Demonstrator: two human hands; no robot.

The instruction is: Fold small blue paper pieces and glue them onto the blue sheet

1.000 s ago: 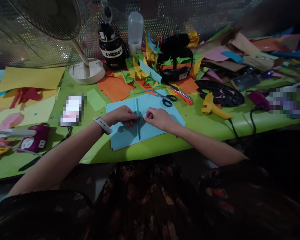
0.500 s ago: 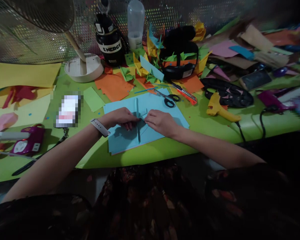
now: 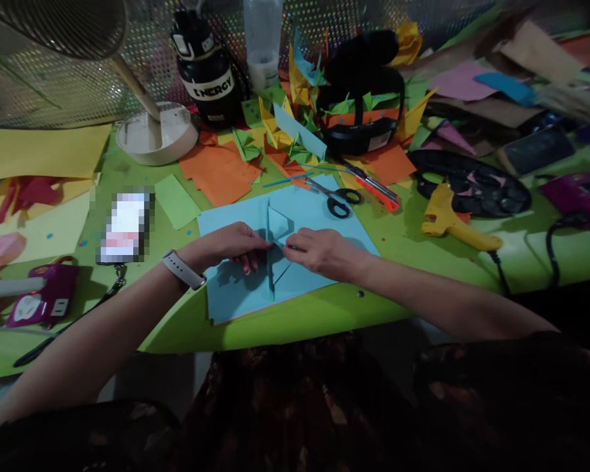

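A folded light-blue paper piece point(image 3: 274, 226) stands up from a light-blue sheet point(image 3: 236, 295) lying on the green table point(image 3: 295, 314). My left hand point(image 3: 229, 244), with a white watch on its wrist, pinches the folded piece from the left. My right hand point(image 3: 319, 250) pinches it from the right, fingers pressed together at the fold. Both hands rest on the blue sheet, fingertips almost meeting at the middle crease.
Black-handled scissors point(image 3: 335, 200) and an orange cutter point(image 3: 376, 189) lie just beyond the sheet. A yellow glue gun point(image 3: 450, 223) lies to the right. Orange paper point(image 3: 221, 172), folded paper shapes, a black jar point(image 3: 205, 72), a fan base point(image 3: 152, 134) and yellow sheets point(image 3: 39, 152) crowd the back and left.
The view has shifted down and closer. A triangular flap of the folded blue piece has been spread open to the right between my fingers; both hands stay at the fold.
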